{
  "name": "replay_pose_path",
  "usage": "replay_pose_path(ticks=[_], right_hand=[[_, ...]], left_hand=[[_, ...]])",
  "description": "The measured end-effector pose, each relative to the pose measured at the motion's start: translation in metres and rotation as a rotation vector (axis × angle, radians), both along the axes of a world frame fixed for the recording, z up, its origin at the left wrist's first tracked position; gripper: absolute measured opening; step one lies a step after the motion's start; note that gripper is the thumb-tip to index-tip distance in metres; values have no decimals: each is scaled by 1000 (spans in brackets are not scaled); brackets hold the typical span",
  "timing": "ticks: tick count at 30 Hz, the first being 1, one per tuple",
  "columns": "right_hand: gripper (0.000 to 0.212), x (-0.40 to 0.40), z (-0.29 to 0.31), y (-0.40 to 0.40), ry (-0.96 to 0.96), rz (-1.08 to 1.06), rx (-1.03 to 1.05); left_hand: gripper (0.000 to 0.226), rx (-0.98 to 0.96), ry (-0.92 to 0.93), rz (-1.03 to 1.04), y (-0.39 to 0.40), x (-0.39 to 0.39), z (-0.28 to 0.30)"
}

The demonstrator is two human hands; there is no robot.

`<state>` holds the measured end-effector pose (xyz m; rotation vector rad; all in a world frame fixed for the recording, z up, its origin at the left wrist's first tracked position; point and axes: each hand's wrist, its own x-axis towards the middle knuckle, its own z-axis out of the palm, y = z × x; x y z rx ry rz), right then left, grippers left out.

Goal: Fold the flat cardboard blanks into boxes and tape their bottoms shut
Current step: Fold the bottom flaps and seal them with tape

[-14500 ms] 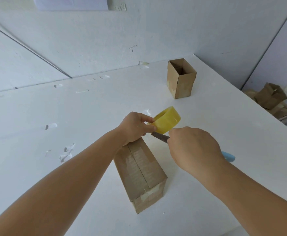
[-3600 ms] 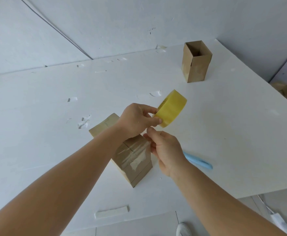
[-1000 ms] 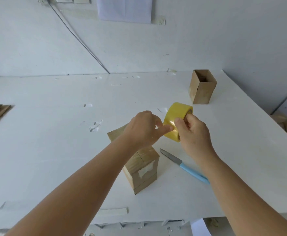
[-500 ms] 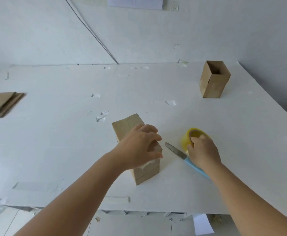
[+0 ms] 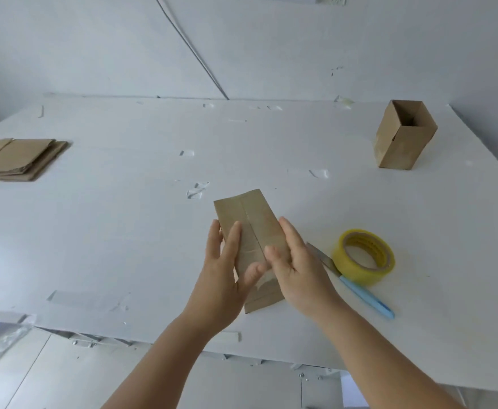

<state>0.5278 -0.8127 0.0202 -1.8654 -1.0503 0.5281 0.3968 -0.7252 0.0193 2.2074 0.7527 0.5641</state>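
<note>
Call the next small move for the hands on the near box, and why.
Probably press along the taped seam, then turn the box upright. Both hands, left and right, lie on its upturned, already taped bottom, while the tape roll and knife lie set down beside it.

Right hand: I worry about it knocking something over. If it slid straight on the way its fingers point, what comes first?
Probably nothing: beyond the right hand, on the box, bare table reaches the wall.

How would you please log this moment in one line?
hands: both flat on box | tape, knife: on table | taped bottom up
</note>
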Motion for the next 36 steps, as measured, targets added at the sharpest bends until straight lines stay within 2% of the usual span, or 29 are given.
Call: replay_pose_path(ticks=[2,6,8,11,13,15,16,19,22,23,25,27,29,30,32,33,36], right_hand=[[64,0,-8,-1,-135,-34,69],[88,10,-17,-6,-306,23,73],[83,16,-21,-9,-342,46,67],[64,21,-30,-16,-262,112,56],[50,22,-30,-20,-125,130,111],[44,25,-18,-13,22,25,154],[46,28,-8,-5,76,-27,148],[47,38,23,28,119,10,24],[52,40,44,67,-170,195,-205],[53,38,44,77,-243,236,-282],[55,36,38,85,-273,258,-376],[58,36,29,83,-230,220,-398],[63,38,26,77,-95,148,-415],[64,39,26,75,-5,107,-421],[64,42,26,72,125,47,-420],[61,43,26,71,167,32,-401],[41,43,29,69,318,-14,-341]], left_hand=[[81,32,-65,-60,5,-2,-5],[84,75,-96,-104,16,-2,-13],[81,66,-120,-121,22,-4,-12],[87,0,-139,-230,34,-13,-14],[100,-165,-134,-253,41,-21,-13],[105,-321,-168,-160,45,-21,-9],[100,-345,-193,-85,49,-17,-5],[74,-163,-138,24,66,12,12],[55,23,92,-100,83,40,21],[52,17,156,-150,86,46,20],[52,-91,173,-174,85,51,15],[60,-258,109,-109,80,50,10],[58,-446,7,-36,76,48,7],[45,-510,-38,-7,74,48,6],[15,-480,2,47,73,51,11],[17,-443,52,62,73,51,14],[42,-436,246,44,75,51,21]])
